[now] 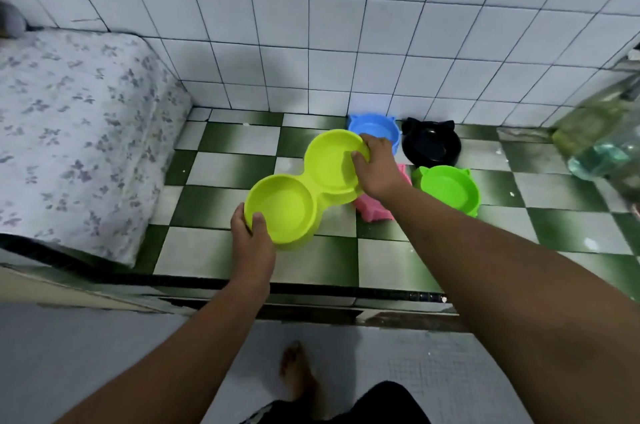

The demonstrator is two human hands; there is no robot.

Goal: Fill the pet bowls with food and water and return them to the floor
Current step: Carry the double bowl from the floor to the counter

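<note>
A yellow-green double pet bowl (304, 188) lies diagonally over the green-and-white checkered surface (221, 253), both cups empty. My left hand (252, 236) grips the rim of its near cup, thumb inside. My right hand (375, 169) grips the rim of its far cup, thumb over the edge. Behind them sit a blue cat-eared bowl (375, 129), a black cat-eared bowl (431, 144) and a green cat-eared bowl (448, 188). A pink bowl (377, 210) lies partly hidden under my right wrist.
A floral-covered mattress (69, 132) fills the left. White tiled walls (311, 25) close the back. A large clear water bottle (602, 139) stands at the right edge. A dark ledge (346, 292) borders the checkered surface, with my bare foot (298, 375) on the grey floor below.
</note>
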